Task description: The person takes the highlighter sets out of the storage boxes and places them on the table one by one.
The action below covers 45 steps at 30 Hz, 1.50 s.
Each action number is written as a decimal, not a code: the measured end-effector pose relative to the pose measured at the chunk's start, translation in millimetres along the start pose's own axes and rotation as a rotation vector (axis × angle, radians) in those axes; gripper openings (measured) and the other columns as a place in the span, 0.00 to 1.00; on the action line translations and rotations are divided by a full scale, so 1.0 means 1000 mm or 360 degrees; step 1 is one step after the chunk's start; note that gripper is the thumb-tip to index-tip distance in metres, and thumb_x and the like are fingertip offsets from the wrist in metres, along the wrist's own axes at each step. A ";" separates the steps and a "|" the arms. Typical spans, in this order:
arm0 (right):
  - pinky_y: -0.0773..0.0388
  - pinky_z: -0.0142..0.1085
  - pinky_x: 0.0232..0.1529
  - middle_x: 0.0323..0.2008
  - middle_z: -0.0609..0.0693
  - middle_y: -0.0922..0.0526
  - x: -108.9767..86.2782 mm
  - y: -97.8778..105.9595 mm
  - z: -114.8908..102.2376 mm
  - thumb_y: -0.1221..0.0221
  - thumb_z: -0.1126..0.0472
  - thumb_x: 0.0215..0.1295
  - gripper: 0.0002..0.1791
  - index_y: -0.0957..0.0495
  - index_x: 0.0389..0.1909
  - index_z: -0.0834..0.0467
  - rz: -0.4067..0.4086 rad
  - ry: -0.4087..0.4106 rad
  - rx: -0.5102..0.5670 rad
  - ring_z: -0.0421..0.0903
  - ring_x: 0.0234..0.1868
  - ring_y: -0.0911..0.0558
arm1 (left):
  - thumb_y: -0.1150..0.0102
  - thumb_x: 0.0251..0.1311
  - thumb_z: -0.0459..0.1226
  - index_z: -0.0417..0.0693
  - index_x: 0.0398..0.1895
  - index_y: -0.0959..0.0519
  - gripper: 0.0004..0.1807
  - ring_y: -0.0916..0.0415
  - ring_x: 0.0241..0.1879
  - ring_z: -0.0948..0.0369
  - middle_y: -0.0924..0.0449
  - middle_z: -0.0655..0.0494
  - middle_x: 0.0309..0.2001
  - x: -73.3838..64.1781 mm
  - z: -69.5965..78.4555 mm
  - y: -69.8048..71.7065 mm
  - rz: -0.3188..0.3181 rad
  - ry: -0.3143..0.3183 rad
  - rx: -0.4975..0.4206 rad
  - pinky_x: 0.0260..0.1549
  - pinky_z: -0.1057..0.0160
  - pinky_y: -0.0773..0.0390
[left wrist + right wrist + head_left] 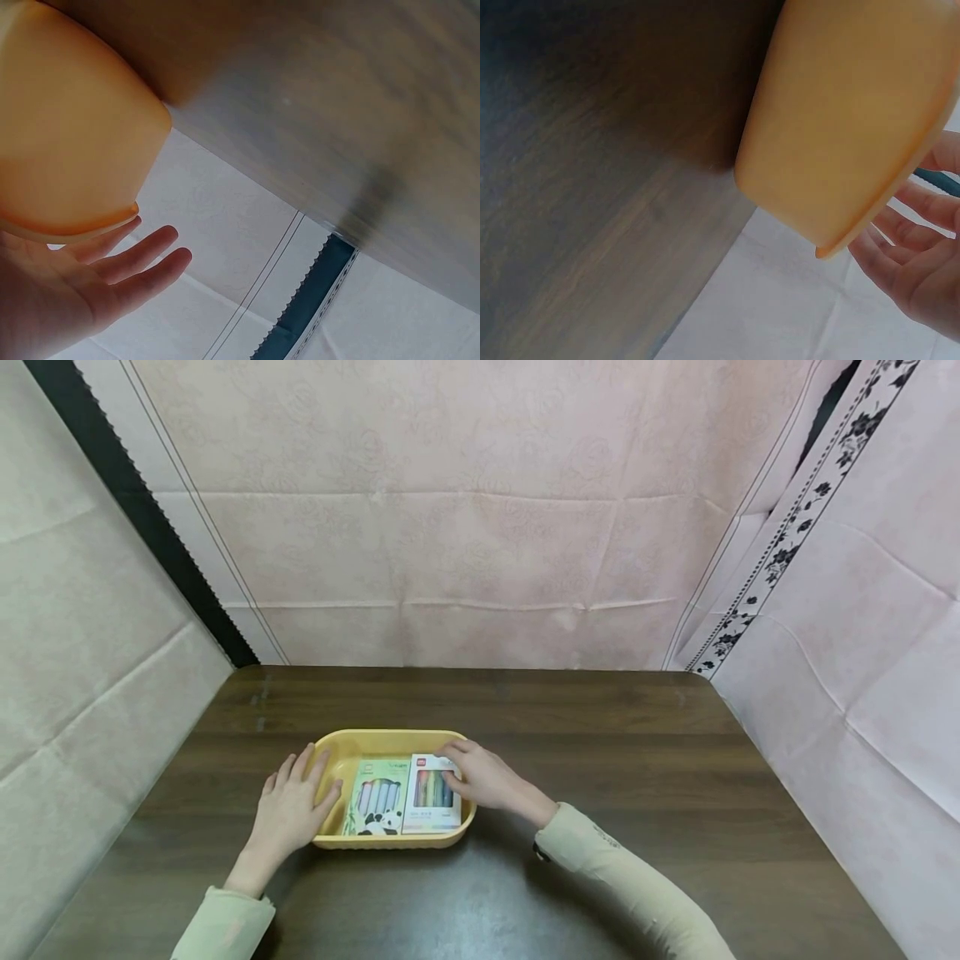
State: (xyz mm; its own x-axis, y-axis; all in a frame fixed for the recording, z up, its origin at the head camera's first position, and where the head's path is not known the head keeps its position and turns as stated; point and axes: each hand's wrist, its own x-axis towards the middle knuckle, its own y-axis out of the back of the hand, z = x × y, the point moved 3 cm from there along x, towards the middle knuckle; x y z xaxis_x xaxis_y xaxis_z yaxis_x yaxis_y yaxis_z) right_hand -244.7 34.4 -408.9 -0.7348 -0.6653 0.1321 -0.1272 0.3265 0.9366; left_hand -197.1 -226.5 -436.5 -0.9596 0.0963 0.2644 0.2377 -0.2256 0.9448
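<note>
A shallow yellow plastic basket (386, 737) stands on the table with two flat boxes side by side in it. The left one is a green box (384, 770) with a panda picture and a window showing pastel pens or markers. Beside it lies a white box (431, 820) of coloured sticks, their exact kind too small to tell. My left hand (288, 806) is at the basket's left rim, fingers spread. Over the right rim and the white box's upper right corner reaches my right hand (491, 777), fingers loosely bent; whether they touch the box cannot be told.
The dark wooden table (600, 743) extends around the basket on all sides. Pale cloth hangings (465, 552) stand behind the table's far edge and along both sides.
</note>
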 end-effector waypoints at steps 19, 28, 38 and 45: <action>0.24 0.36 0.46 0.51 0.53 0.25 0.012 -0.013 -0.001 0.48 0.57 0.62 0.19 0.27 0.53 0.59 0.0052 0.0124 -0.0229 0.45 0.49 0.24 | 0.60 0.63 0.50 0.43 0.64 0.39 0.30 0.45 0.61 0.36 0.44 0.37 0.65 0.000 0.001 0.000 -0.0018 0.0012 -0.0009 0.53 0.34 0.42; 0.27 0.38 0.52 0.51 0.53 0.24 0.022 -0.019 -0.001 0.49 0.55 0.63 0.19 0.27 0.52 0.59 -0.0018 0.0104 -0.0335 0.46 0.53 0.25 | 0.60 0.63 0.51 0.43 0.64 0.39 0.30 0.45 0.61 0.36 0.44 0.37 0.65 0.000 0.002 0.000 -0.0022 0.0010 -0.0006 0.52 0.35 0.42; 0.29 0.37 0.54 0.52 0.52 0.24 0.033 -0.024 0.002 0.48 0.53 0.63 0.21 0.29 0.55 0.59 -0.0123 0.0041 -0.0286 0.45 0.53 0.25 | 0.59 0.64 0.50 0.42 0.64 0.39 0.30 0.45 0.60 0.36 0.44 0.37 0.65 0.000 0.001 0.000 -0.0023 0.0007 -0.0011 0.52 0.35 0.41; 0.31 0.37 0.56 0.53 0.52 0.25 0.037 -0.026 0.002 0.49 0.52 0.64 0.23 0.30 0.56 0.59 -0.0190 0.0013 -0.0259 0.45 0.55 0.26 | 0.59 0.63 0.50 0.43 0.64 0.40 0.30 0.45 0.61 0.36 0.45 0.37 0.65 0.000 0.000 -0.001 -0.0021 0.0008 -0.0010 0.52 0.35 0.41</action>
State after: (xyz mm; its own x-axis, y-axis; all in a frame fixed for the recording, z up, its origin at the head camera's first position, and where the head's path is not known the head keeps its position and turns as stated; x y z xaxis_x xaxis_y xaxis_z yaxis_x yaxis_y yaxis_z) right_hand -269.9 3.2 -429.1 -0.7156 -0.6983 0.0192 -0.1033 0.1330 0.9857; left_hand -197.3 -226.3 -437.6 -0.9634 0.0945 0.2509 0.2240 -0.2304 0.9470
